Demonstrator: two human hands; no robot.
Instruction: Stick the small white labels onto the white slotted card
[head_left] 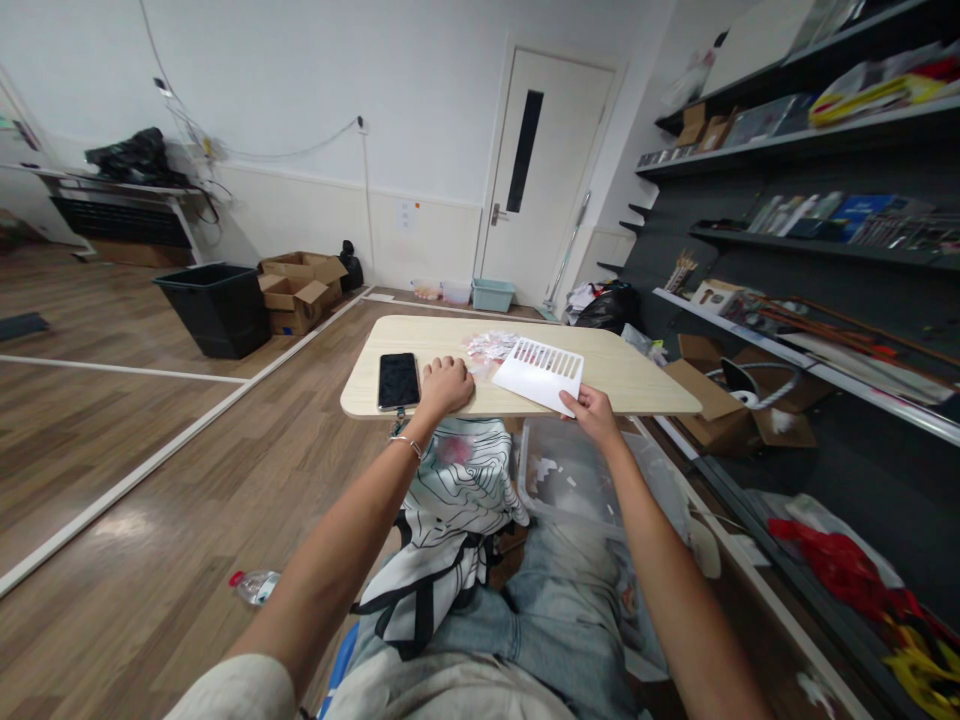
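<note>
My right hand [590, 412] grips the lower right corner of a white slotted card [541, 374], thumb on top. The card has a row of long cut-out openings along its far part and lies tilted over the light wooden tabletop [637, 375]. My left hand [448, 385] rests on the tabletop with bent fingers slightly apart, and nothing shows in it. Just left of that hand lies a black phone [399, 381] with a strap at its near end. Beyond the hands, a loose pile of small white and pinkish paper pieces [491, 347] is partly covered by the card.
Below the tabletop stands a clear plastic bin [570, 485] with white scraps. A patterned black-and-white cloth bag [465, 490] hangs over my lap. Dark shelves [795, 200] and an opened cardboard box [720, 410] are at right. A black bin [217, 310] and a bottle [256, 587] stand left.
</note>
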